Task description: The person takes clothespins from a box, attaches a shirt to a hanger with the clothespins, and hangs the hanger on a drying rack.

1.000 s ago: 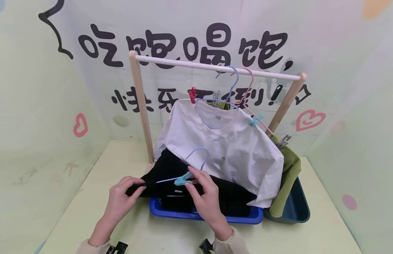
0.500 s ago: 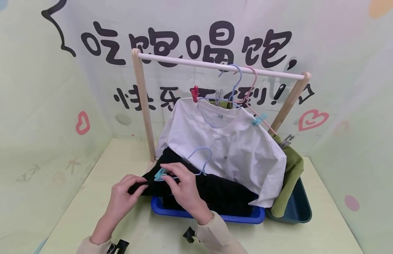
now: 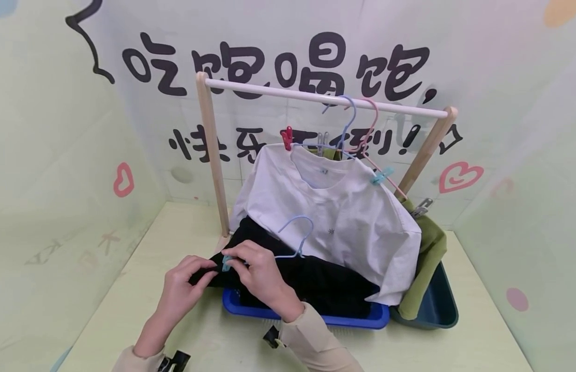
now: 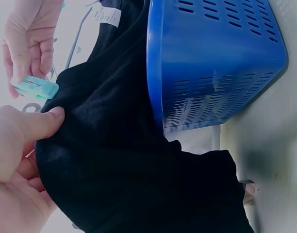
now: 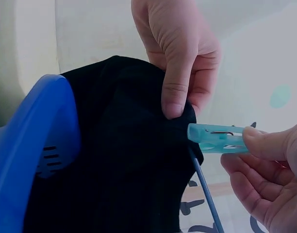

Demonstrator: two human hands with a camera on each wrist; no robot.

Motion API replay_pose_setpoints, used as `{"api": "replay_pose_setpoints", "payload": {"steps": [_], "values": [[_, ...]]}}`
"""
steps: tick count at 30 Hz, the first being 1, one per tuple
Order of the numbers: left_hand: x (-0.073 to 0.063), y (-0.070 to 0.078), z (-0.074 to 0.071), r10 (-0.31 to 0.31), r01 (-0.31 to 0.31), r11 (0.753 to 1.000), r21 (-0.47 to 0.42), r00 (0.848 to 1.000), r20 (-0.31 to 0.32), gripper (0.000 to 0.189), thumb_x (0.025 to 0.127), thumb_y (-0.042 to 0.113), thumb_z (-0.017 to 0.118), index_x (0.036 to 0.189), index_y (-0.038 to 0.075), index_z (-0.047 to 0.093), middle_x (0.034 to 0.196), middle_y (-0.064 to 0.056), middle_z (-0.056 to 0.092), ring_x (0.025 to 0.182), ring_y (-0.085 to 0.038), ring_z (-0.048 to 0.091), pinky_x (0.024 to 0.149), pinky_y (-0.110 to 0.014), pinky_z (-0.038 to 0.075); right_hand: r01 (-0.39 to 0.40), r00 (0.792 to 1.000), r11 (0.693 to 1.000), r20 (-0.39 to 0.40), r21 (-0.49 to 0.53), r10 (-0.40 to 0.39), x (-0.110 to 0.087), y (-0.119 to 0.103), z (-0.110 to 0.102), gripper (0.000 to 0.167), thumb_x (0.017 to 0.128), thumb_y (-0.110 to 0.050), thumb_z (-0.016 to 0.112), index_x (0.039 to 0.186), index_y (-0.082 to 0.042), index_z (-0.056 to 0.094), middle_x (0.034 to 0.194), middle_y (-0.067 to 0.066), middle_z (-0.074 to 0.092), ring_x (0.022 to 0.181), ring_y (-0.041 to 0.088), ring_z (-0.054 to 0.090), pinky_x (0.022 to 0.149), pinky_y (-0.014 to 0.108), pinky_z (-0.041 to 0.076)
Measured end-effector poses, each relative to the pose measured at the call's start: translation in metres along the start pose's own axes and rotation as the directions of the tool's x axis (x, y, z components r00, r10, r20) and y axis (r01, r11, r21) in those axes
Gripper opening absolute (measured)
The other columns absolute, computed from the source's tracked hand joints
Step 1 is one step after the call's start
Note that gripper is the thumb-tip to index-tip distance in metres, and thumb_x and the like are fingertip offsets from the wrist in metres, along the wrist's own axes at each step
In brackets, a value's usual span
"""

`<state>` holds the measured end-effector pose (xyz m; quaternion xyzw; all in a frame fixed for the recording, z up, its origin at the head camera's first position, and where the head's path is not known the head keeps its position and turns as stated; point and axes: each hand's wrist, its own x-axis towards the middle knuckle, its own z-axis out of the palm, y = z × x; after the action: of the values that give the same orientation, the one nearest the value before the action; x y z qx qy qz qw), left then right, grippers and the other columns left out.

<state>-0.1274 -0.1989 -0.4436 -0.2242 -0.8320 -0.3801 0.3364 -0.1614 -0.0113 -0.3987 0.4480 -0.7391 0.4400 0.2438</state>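
Note:
My left hand (image 3: pixel 178 289) pinches the shoulder edge of a black garment (image 3: pixel 330 284) between thumb and fingers. Close beside it, my right hand (image 3: pixel 260 271) pinches a teal clothespin (image 5: pixel 216 138) by its handle end. In the right wrist view the clothespin's tip is at the garment's edge, over the end of a blue hanger (image 5: pixel 207 194). Whether its jaws have the cloth between them is hard to tell. The hanger's hook (image 3: pixel 294 216) sticks up from the garment's neck. A white label (image 4: pixel 108 16) shows inside the collar in the left wrist view.
Under the black garment stands a blue basket (image 3: pixel 316 319). Behind, a wooden rack (image 3: pixel 215 170) with a white rod (image 3: pixel 278 94) carries a white shirt (image 3: pixel 297 191) and a green garment (image 3: pixel 429 245) on hangers, with clothespins. A dark green basin (image 3: pixel 439 305) is at right.
My right hand has moved left with the teal clothespin, from near the hanger's middle to the garment's shoulder beside my left hand. The left hand keeps its pinch in place.

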Motion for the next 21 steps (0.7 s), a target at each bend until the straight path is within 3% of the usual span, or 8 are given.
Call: {"api": "replay_pose_setpoints", "payload": {"steps": [7,14,18,21], "values": [[0.0009,-0.0002,0.0009,0.017,-0.017,1.0,-0.003,1.0,-0.006,0.03,0.059,-0.016,0.077,0.081,0.002,0.067,0.078,-0.004,0.065,0.076,-0.014,0.059,0.073,-0.007,0.043,-0.017,0.999,1.0,0.04,-0.003,0.017,0.0,0.0018,0.0001,0.014,0.081,0.004,0.069,0.095,0.001,0.069,0.088,0.007,0.065,0.069,0.01,0.056,0.062,0.004,0.041],[0.0003,-0.0009,0.0012,0.016,-0.016,1.0,-0.015,1.0,-0.007,0.025,0.064,-0.012,0.075,0.082,0.003,0.068,0.079,-0.004,0.065,0.076,-0.014,0.059,0.074,-0.007,0.042,-0.042,0.995,0.998,0.088,-0.046,0.046,-0.0006,0.0028,0.0,0.027,0.079,0.001,0.072,0.105,0.002,0.067,0.099,0.01,0.064,0.088,0.017,0.062,0.075,0.011,0.047],[-0.0001,-0.0007,0.0007,0.013,-0.013,1.0,-0.007,1.0,-0.007,0.023,0.066,-0.011,0.075,0.081,0.003,0.068,0.079,-0.004,0.066,0.076,-0.014,0.06,0.073,-0.008,0.043,-0.051,0.997,0.995,0.054,-0.091,0.056,-0.0044,0.0031,0.0003,0.041,0.077,-0.004,0.076,0.115,0.001,0.063,0.107,0.01,0.063,0.1,0.019,0.059,0.087,0.016,0.046],[-0.0003,-0.0001,0.0005,0.007,-0.007,1.0,-0.001,1.0,-0.012,0.025,0.063,-0.013,0.076,0.081,0.003,0.068,0.078,-0.003,0.066,0.075,-0.014,0.06,0.073,-0.008,0.043,-0.038,0.999,0.994,-0.003,-0.102,0.038,-0.0089,0.004,-0.0012,0.041,0.076,-0.003,0.076,0.114,0.0,0.063,0.107,0.01,0.063,0.102,0.018,0.059,0.088,0.018,0.046]]}}
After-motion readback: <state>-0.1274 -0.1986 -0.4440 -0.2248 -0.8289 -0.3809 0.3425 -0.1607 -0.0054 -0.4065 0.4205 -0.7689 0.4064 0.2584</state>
